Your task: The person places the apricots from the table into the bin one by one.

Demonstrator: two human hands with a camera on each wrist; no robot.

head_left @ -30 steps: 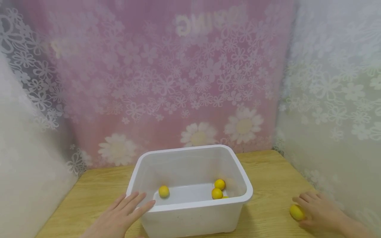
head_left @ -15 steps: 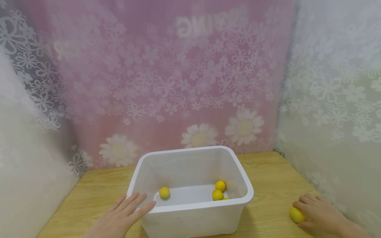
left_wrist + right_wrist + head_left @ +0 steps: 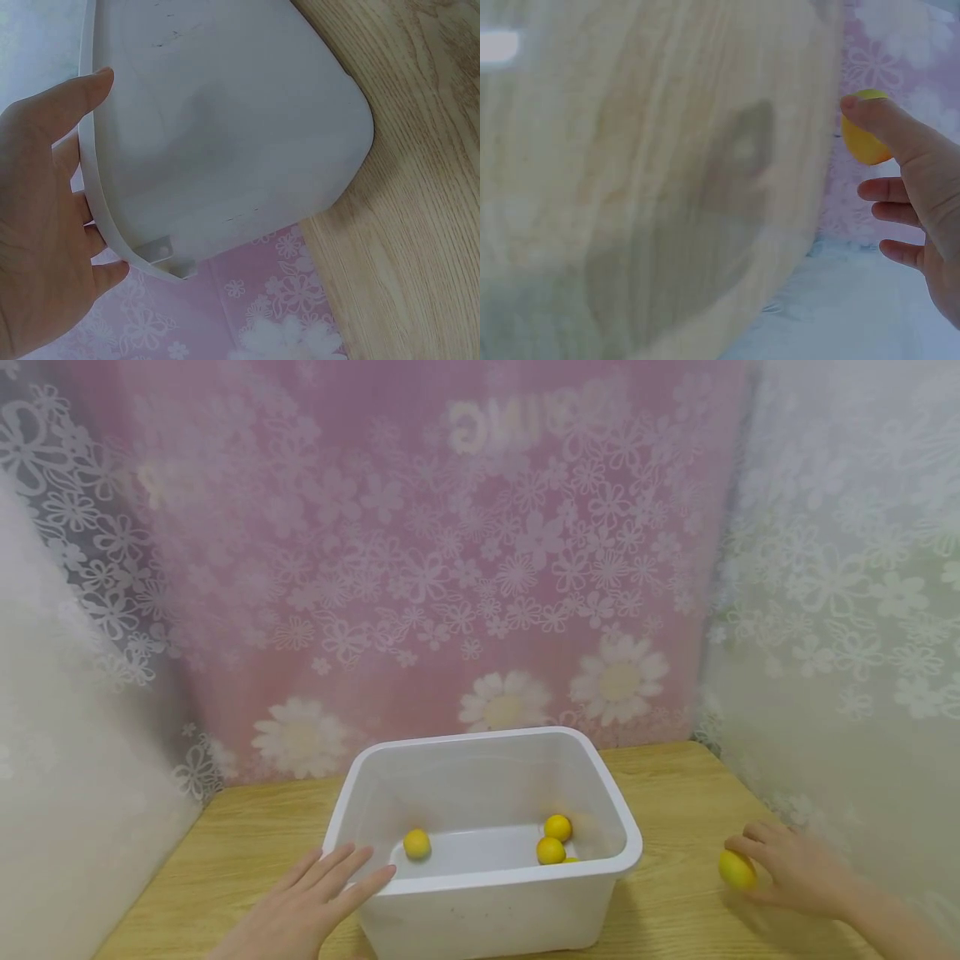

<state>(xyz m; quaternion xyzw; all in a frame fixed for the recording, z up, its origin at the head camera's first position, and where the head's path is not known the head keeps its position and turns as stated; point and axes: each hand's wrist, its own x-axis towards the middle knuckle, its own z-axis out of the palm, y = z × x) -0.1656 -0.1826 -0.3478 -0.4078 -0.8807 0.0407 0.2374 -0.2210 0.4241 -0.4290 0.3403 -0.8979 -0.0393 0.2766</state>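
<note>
My right hand (image 3: 806, 870) pinches a round yellow fruit (image 3: 737, 869) with a greenish tint, right of the tub. The right wrist view shows the thumb against this fruit (image 3: 868, 142), raised off the table, with the other fingers loosely bent below. A white plastic tub (image 3: 487, 910) stands in the middle. Over its near left corner rests my left hand (image 3: 296, 897), fingers straight and spread. From the left wrist, the left hand (image 3: 52, 195) touches the tub's rim (image 3: 91, 161). Inside the tub lie a yellow fruit (image 3: 417, 844) at left and several more (image 3: 551, 851) at right, one partly hidden.
The tub stands on a wood-grain table (image 3: 675, 810). Behind it hangs a pink flowered curtain (image 3: 420, 610), and a pale flowered panel (image 3: 840, 652) closes the right side, near my right hand. Another pale panel (image 3: 75, 735) is at the left.
My right hand has gripped the yellow fruit and lifted it off the table, shifting slightly up and to the left. The left hand stays at the tub's rim.
</note>
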